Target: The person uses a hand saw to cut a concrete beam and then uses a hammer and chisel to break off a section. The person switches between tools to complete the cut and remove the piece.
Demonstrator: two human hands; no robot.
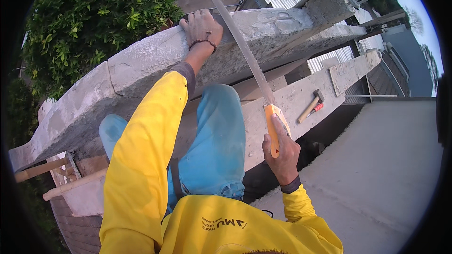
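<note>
My right hand (284, 156) is wrapped round the orange handle of a hand saw (245, 49). The saw's long toothed blade points up and away to the left, and its far part overlaps the pale block wall (146, 54) in the picture. Whether the blade touches the wall, I cannot tell. My left hand (203, 29) lies over the top of that wall, just left of the blade, its fingers bent over the far edge. A hammer (310, 107) with a wooden handle rests on a grey plank (282, 96) beyond my right hand, beside a red-handled tool (318, 107).
My legs in blue trousers (214, 136) are bent against the near side of the wall. A leafy tree (99, 23) stands beyond it. Wooden poles (75, 183) jut out at lower left. A smooth grey slab (367, 174) spreads at right, with a dark gap (313, 143) beside the plank.
</note>
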